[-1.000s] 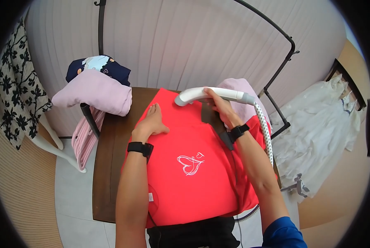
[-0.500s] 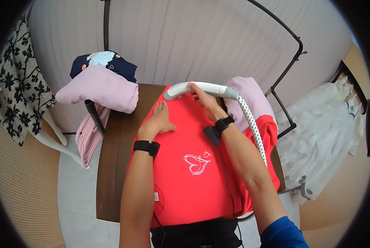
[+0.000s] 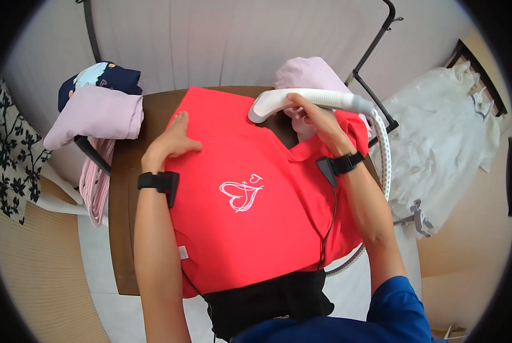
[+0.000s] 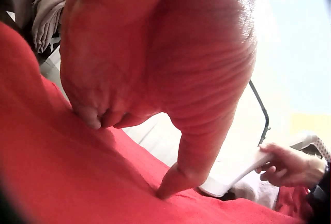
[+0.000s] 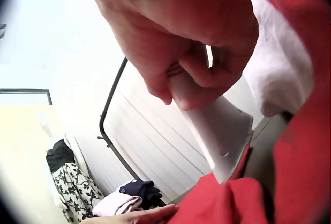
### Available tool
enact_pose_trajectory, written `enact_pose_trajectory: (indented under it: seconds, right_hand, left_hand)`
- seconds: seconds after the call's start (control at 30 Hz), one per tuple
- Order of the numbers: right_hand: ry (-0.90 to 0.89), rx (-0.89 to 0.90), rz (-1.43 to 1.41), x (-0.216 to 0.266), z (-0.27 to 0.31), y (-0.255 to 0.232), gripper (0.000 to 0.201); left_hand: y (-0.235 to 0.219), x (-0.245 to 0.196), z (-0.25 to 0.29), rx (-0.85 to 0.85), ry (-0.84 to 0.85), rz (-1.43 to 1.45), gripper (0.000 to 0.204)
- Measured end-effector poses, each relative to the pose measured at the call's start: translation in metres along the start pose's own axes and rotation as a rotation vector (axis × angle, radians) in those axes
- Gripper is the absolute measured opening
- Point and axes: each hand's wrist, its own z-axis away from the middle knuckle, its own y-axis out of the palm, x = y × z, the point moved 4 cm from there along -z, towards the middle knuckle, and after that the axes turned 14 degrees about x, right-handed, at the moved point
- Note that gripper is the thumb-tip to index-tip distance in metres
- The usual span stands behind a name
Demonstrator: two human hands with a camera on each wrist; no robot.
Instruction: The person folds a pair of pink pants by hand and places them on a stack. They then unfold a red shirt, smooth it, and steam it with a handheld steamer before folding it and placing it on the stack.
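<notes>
Right hand [image 3: 320,118] gripping steamer handset [image 3: 274,103], fingers curled; left hand [image 3: 170,142] touching red heart-print shirt [image 3: 233,243], fingers together, thumb apart.

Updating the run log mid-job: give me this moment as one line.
left hand: touching red garment | right hand: gripping white steamer | steamer: at garment's edge

Right hand [image 3: 320,119] cut off at top in own wrist view; covers part of steamer [image 3: 327,99]. Steamer's underside hidden from head view. Hose [image 3: 386,154], right of grip: passes behind forearm [image 3: 372,206], far end unseen. Rack [image 3: 371,49] beyond grip cut by top edge. White tag [image 3: 182,252], nearer, left of grip: too small to read.
</notes>
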Motion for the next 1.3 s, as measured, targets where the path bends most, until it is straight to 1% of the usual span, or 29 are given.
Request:
enact_pose_trajectory:
  seconds: [0.07,0.1,0.13,0.2,0.33,0.43,0.5,0.53,0.6,0.73,0.87,0.97,1.13,1.3]
  right_hand:
    - [-0.116,-0.025,-0.205,-0.008,0.02,-0.012,0.033]
    - [-0.162,-0.053,-0.316,0.003,0.038,-0.007,0.038]
    - [-0.162,-0.056,-0.327,0.001,0.048,-0.01,0.038]
    - [-0.236,-0.037,-0.445,-0.003,0.06,-0.021,0.044]
    - [-0.303,-0.089,-0.442,-0.006,0.073,-0.029,0.045]
    - [-0.303,-0.138,-0.433,-0.005,0.082,-0.032,0.045]
    - [-0.305,-0.169,-0.394,-0.014,0.085,-0.037,0.047]
    - [-0.303,-0.158,-0.407,-0.018,0.085,-0.039,0.047]
    - [-0.3,-0.235,-0.408,-0.02,0.09,-0.044,0.05]
    - [-0.325,-0.277,-0.467,-0.022,0.091,-0.051,0.055]
    - [-0.329,-0.287,-0.469,-0.023,0.09,-0.054,0.054]
    - [-0.343,-0.255,-0.482,-0.025,0.089,-0.054,0.056]
    - [-0.342,-0.264,-0.492,-0.026,0.088,-0.055,0.056]
    - [-0.331,-0.295,-0.46,-0.025,0.086,-0.053,0.056]
  left_hand:
    - [-0.003,-0.005,0.006,0.016,-0.011,0.004,0.112]
    - [-0.003,-0.007,0.008,0.022,-0.023,0.015,0.111]
    - [-0.003,-0.009,0.009,0.025,-0.028,0.006,0.111]
    - [-0.004,-0.013,0.012,0.031,-0.021,-0.009,0.108]
    - [-0.004,-0.005,0.012,0.024,-0.021,0.018,0.106]
    - [-0.004,-0.005,0.013,0.02,-0.048,-0.002,0.105]
    - [-0.004,-0.006,0.015,0.017,-0.031,0.007,0.103]
    - [-0.004,-0.006,0.017,0.015,-0.048,0.004,0.103]
    - [-0.005,-0.014,0.02,0.023,-0.056,-0.028,0.101]
    - [-0.005,-0.01,0.02,0.029,-0.065,-0.03,0.099]
    - [-0.008,-0.014,0.022,0.041,-0.077,-0.065,0.097]
    - [-0.008,-0.015,0.024,0.047,-0.085,-0.077,0.096]
    - [-0.008,-0.022,0.027,0.047,-0.098,-0.085,0.095]
    - [-0.007,-0.019,0.024,0.042,-0.088,-0.098,0.095]
